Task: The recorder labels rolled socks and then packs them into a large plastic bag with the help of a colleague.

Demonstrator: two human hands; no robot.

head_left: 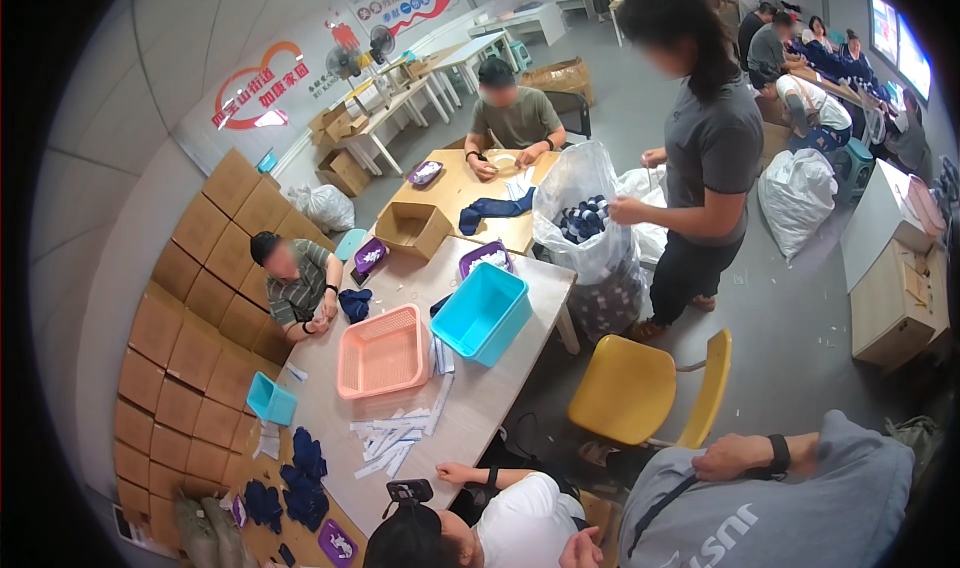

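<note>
My right hand, with a black band on its wrist, comes in from the right over grey cloth with white lettering. Its fingers curl downward beside a dark strap-like line on the cloth; whatever they may hold is hidden. At the lower edge, part of my left hand shows beside a seated person in a white shirt. The frame cuts it off, so its grip is unclear. That person's own hand rests at the table edge, near white paper strips.
On the table stand a pink basket, a blue bin and an open carton. A yellow chair stands at its right. Beyond it, a standing person is beside a clear bag of dark-and-white bundles. Stacked cartons line the left wall.
</note>
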